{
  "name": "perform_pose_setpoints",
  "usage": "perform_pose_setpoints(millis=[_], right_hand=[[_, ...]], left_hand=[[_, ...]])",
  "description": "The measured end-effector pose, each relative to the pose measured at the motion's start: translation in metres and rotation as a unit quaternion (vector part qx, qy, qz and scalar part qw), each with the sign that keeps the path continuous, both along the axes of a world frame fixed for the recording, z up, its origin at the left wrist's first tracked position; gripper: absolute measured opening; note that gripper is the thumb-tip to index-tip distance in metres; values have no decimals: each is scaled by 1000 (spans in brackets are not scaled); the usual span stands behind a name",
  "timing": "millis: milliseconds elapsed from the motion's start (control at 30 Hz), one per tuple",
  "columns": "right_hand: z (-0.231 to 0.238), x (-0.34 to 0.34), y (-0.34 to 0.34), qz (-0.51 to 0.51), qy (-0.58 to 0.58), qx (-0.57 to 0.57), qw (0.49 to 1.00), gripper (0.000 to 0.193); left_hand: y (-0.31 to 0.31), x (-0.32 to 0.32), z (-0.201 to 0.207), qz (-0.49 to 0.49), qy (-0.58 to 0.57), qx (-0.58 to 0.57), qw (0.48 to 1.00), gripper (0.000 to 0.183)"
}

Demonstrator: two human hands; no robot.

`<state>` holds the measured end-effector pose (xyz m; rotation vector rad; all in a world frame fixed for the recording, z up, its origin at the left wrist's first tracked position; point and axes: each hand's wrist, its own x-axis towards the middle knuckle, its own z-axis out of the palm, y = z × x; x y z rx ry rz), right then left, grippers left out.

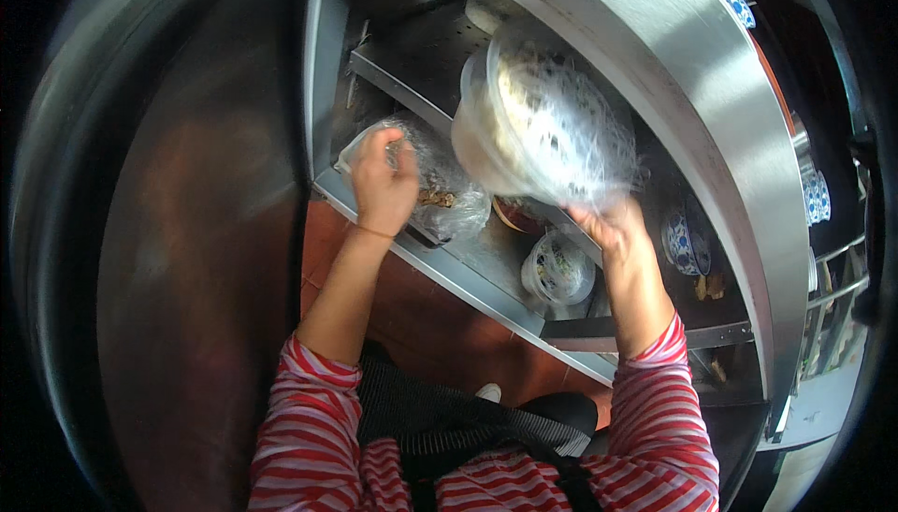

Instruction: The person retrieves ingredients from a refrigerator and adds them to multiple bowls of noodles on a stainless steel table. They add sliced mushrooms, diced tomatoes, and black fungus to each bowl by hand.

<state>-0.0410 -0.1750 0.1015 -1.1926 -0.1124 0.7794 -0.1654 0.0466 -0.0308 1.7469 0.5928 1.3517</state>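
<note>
My right hand grips the near rim of a big round translucent plastic tub covered in wrinkled clear film. The tub is tilted, and pale food shows dimly through the film, slightly blurred. To the left, my left hand is loosely curled, thumb and fingers apart, with nothing visible between them. It hovers over or touches a film-wrapped white container; which one I cannot tell. Brown dried pieces show beside it under clear plastic.
A smaller film-covered tub stands on the lower shelf of an open steel cabinet. A blue-and-white bowl sits further right. Steel shelf edges surround my hands. The steel countertop curves overhead, with patterned bowls beyond.
</note>
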Motion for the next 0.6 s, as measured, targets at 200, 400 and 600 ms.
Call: perform_pose_setpoints(millis=[200, 400, 600], right_hand=[[-12, 57, 84, -19, 42, 4, 999, 19], [-19, 80, 154, -40, 24, -5, 999, 19], [-20, 83, 174, -16, -46, 117, 992, 18]], left_hand=[[-32, 10, 23, -70, 20, 173, 982, 29], [-50, 39, 24, -116, 121, 266, 949, 49], [-43, 59, 24, -119, 179, 293, 932, 55]])
